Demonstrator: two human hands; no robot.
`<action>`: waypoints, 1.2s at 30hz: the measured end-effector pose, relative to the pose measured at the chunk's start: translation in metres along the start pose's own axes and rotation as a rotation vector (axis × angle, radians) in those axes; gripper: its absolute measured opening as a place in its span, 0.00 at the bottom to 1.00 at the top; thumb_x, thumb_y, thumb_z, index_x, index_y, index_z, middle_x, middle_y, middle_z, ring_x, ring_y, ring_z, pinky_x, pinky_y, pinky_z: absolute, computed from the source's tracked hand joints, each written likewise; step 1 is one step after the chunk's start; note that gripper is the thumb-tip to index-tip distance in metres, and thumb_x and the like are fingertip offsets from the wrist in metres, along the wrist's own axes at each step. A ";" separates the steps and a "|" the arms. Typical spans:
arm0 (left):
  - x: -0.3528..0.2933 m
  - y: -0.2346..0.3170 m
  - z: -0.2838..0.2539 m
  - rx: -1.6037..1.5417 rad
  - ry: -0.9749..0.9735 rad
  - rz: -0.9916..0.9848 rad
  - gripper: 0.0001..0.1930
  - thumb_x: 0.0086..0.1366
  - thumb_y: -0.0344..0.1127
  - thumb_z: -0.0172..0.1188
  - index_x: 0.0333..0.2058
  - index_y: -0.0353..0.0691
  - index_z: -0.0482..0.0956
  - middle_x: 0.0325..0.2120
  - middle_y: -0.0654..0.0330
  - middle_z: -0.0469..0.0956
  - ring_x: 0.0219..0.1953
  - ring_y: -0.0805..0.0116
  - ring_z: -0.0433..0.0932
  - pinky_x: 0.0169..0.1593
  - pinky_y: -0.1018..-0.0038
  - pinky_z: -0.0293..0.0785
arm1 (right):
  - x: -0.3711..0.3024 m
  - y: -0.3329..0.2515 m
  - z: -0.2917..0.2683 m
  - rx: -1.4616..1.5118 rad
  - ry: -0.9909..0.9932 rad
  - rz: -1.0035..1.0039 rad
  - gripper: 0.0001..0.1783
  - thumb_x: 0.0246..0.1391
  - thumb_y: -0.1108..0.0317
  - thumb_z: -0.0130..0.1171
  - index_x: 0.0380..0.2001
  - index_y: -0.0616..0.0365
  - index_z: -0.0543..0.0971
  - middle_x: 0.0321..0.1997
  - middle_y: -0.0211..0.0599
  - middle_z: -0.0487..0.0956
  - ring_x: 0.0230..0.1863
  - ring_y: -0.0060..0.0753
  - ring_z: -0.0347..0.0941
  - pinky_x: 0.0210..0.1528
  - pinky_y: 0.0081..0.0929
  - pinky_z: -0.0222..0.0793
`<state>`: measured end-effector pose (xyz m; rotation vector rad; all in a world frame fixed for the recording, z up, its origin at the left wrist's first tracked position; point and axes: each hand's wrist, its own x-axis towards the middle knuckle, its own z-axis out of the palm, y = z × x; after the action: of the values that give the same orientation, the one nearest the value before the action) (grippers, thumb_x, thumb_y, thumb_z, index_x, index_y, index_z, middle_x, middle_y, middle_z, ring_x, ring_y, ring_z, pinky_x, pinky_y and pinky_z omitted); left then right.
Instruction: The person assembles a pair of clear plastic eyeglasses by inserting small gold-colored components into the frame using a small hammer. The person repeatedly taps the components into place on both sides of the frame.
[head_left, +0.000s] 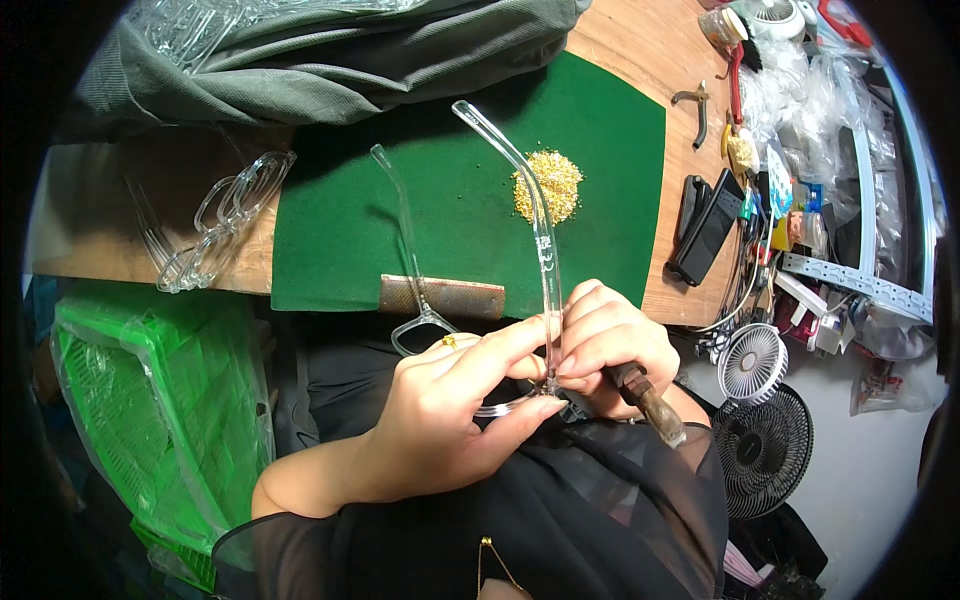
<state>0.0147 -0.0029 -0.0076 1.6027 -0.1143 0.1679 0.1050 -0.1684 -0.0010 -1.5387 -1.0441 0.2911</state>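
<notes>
A clear plastic eyeglass frame [549,290] is held in front of my body, both temple arms pointing away from me. My left hand [455,395], with a gold ring, is closed around the front of the frame. Its thumb and forefinger pinch near the right-hand hinge. My right hand [615,345] is closed at that same hinge, its fingertips against the base of the temple. A tool with a worn brown handle [658,410] sticks out of the right hand toward me; its working end is hidden. My fingers cover most of the lenses' rims.
A pile of tiny gold-coloured pieces [548,186] lies on the green mat [335,230]. A worn metal-faced block [455,297] sits at the mat's near edge. Clear frames [225,220] are stacked left, above green crates [160,390]. Pliers [697,112], a black phone [708,228] and fans [752,363] are right.
</notes>
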 end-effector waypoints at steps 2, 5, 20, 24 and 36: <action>0.000 0.000 0.000 -0.014 -0.006 0.001 0.27 0.45 0.28 0.67 0.46 0.30 0.71 0.30 0.55 0.79 0.32 0.63 0.79 0.38 0.75 0.74 | 0.000 -0.001 -0.001 -0.046 -0.018 -0.034 0.07 0.43 0.71 0.63 0.27 0.59 0.77 0.27 0.34 0.76 0.27 0.32 0.71 0.30 0.27 0.63; 0.000 -0.001 -0.001 -0.064 -0.013 -0.015 0.27 0.45 0.28 0.67 0.46 0.30 0.70 0.30 0.55 0.79 0.32 0.64 0.79 0.37 0.76 0.74 | 0.003 -0.001 -0.003 -0.127 -0.046 -0.087 0.08 0.44 0.68 0.62 0.28 0.58 0.77 0.28 0.34 0.76 0.27 0.31 0.70 0.30 0.28 0.64; 0.002 -0.002 -0.002 -0.104 -0.021 -0.010 0.26 0.46 0.27 0.66 0.46 0.29 0.70 0.30 0.55 0.80 0.33 0.66 0.79 0.38 0.77 0.74 | 0.003 0.001 0.002 0.011 0.000 -0.016 0.06 0.43 0.71 0.64 0.26 0.57 0.77 0.28 0.32 0.76 0.28 0.31 0.70 0.31 0.28 0.64; 0.001 -0.002 -0.003 -0.111 -0.028 -0.013 0.26 0.46 0.27 0.66 0.46 0.29 0.70 0.30 0.54 0.79 0.32 0.65 0.79 0.38 0.77 0.74 | 0.005 0.001 0.000 -0.015 -0.038 -0.048 0.06 0.41 0.72 0.64 0.25 0.57 0.77 0.27 0.32 0.76 0.28 0.31 0.70 0.31 0.28 0.64; -0.002 -0.002 -0.008 -0.119 -0.047 -0.033 0.26 0.47 0.26 0.66 0.47 0.29 0.70 0.30 0.55 0.80 0.34 0.66 0.79 0.40 0.77 0.73 | -0.002 0.000 0.000 0.136 -0.015 0.065 0.10 0.45 0.70 0.62 0.31 0.61 0.75 0.31 0.39 0.76 0.31 0.35 0.72 0.35 0.29 0.67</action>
<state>0.0131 0.0054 -0.0099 1.4890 -0.1315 0.0955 0.1038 -0.1698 -0.0014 -1.4514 -0.9673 0.4114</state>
